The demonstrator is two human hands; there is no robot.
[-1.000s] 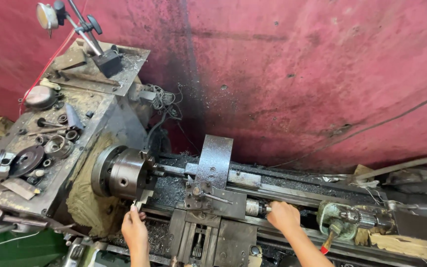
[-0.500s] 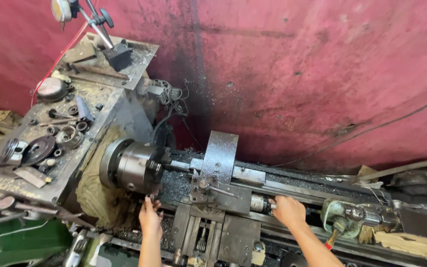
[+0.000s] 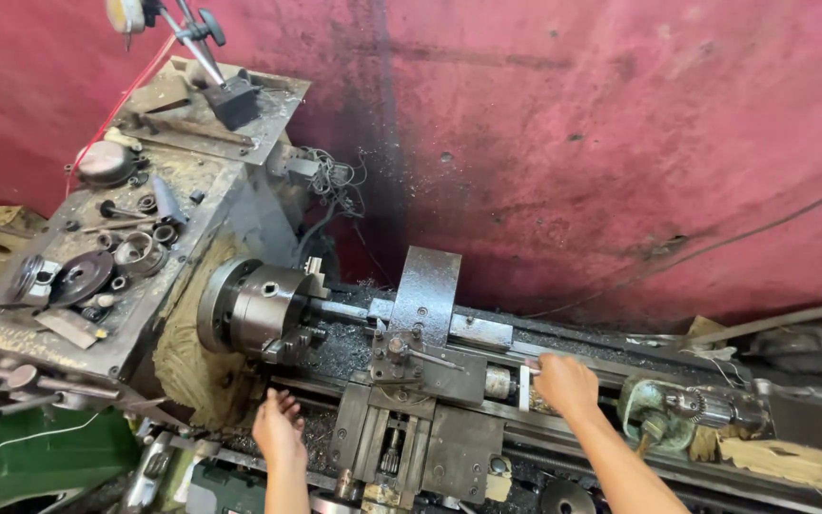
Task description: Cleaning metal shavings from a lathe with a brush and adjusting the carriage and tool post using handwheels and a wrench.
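Observation:
I look down on a grimy metal lathe. Its round steel chuck point(image 3: 259, 309) holds a short shaft that runs right toward the tool post with an upright grey guard plate point(image 3: 425, 290). My left hand point(image 3: 280, 428) hovers with fingers spread just below the chuck, beside the carriage point(image 3: 411, 438), holding nothing. My right hand point(image 3: 565, 384) is closed around the small compound slide handle point(image 3: 525, 385) to the right of the tool post.
The headstock top point(image 3: 135, 238) at the left carries several loose parts, rings and tools, with a dial indicator stand point(image 3: 211, 57) at the back. A green tailstock point(image 3: 668, 409) sits at the right. A stained red wall point(image 3: 573, 143) rises behind the bed.
The view has shifted, so the lathe sits further right and lower. My left hand has stayed below the chuck with fingers opening. My right hand stays at the handle on the slide.

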